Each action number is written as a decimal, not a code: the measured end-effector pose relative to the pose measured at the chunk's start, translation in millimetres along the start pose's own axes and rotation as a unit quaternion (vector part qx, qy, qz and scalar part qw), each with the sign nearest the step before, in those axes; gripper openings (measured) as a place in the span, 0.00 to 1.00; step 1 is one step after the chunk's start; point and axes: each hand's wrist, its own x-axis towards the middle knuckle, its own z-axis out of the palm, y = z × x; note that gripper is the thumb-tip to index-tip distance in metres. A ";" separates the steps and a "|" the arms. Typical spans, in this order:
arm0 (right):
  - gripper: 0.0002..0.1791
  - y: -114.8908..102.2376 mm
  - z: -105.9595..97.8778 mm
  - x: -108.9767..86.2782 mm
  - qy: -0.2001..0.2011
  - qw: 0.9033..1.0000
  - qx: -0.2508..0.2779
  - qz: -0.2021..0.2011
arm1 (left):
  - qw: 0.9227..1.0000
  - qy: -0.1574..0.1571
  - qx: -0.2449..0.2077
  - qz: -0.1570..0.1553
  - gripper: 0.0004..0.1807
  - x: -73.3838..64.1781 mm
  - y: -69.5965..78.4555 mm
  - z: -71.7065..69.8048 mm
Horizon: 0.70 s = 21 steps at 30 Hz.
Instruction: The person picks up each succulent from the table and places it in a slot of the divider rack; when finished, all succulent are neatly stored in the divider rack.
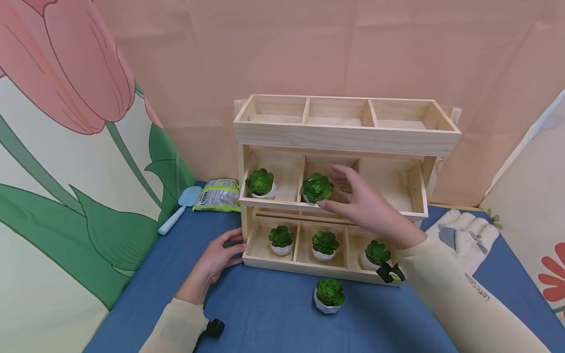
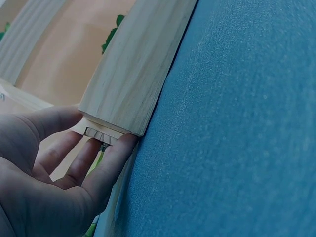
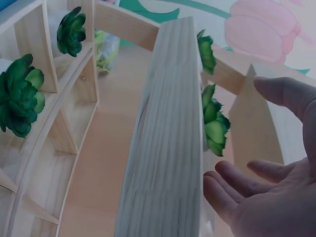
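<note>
A three-tier wooden shelf [image 1: 344, 139] stands on the blue cloth, its tiers split into compartments. My left hand [image 1: 220, 252] touches the left end of its bottom tier; the left wrist view shows thumb and fingertips spread against the board's end [image 2: 113, 126]. My right hand [image 1: 364, 201] is at the middle tier, thumb and fingers parted, just right of a potted succulent [image 1: 316, 187] in the middle compartment. Another potted succulent [image 1: 260, 182] occupies that tier's left compartment. The right wrist view has a gap between the fingers and the nearer succulent [image 3: 216, 123].
The bottom tier holds three potted succulents, the left one [image 1: 281, 239] among them. One more [image 1: 329, 295] sits on the cloth in front. A small trowel [image 1: 180, 210] and a green-white bag [image 1: 218, 195] lie left; white gloves [image 1: 465, 238] lie right.
</note>
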 end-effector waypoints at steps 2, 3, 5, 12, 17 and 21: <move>0.53 0.9 -0.9 -7.0 0.006 1.000 0.009 0.001 | 1.000 0.000 0.000 0.001 0.34 0.5 -0.8 -0.4; 0.52 1.8 -1.0 -10.1 0.011 1.000 0.011 0.000 | 1.000 0.000 0.000 0.001 0.34 0.5 -1.1 -0.5; 0.52 3.4 -1.5 -17.3 0.020 1.000 0.011 -0.002 | 1.000 -0.001 0.000 0.003 0.34 0.7 -1.9 -0.5; 0.49 8.2 -1.0 -45.4 0.043 0.999 0.005 -0.009 | 1.000 0.000 0.001 0.004 0.34 -0.4 -2.4 0.3; 0.46 13.3 3.1 -65.1 0.059 0.998 -0.004 -0.019 | 1.000 0.002 -0.001 0.004 0.34 -0.6 -1.5 0.2; 0.46 21.6 9.1 -78.3 0.064 0.998 -0.004 -0.019 | 1.000 0.004 -0.001 0.003 0.34 -0.6 -1.5 0.9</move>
